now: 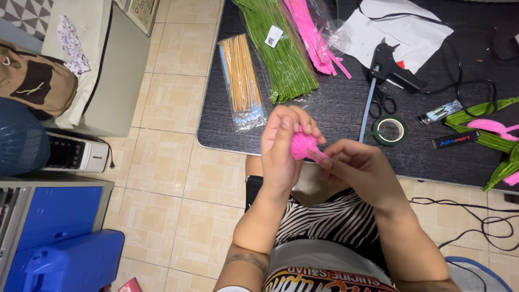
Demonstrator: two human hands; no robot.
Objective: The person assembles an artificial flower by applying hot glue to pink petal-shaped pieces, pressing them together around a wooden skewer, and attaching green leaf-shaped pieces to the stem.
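While the left hand pinches a pink pipe-cleaner bud shut, the right hand grips its stem; shaping seems underway, and tighter winding likely follows.

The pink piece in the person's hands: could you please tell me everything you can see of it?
The pink piece is a small, bright pink rounded bud with ribbed folds, looking like wound fuzzy craft wire. It is held in the air in front of the dark table's near edge. The left hand cups its left side with fingers curled over the top. The right hand pinches a thin pink end sticking out at its lower right. Its back is hidden.
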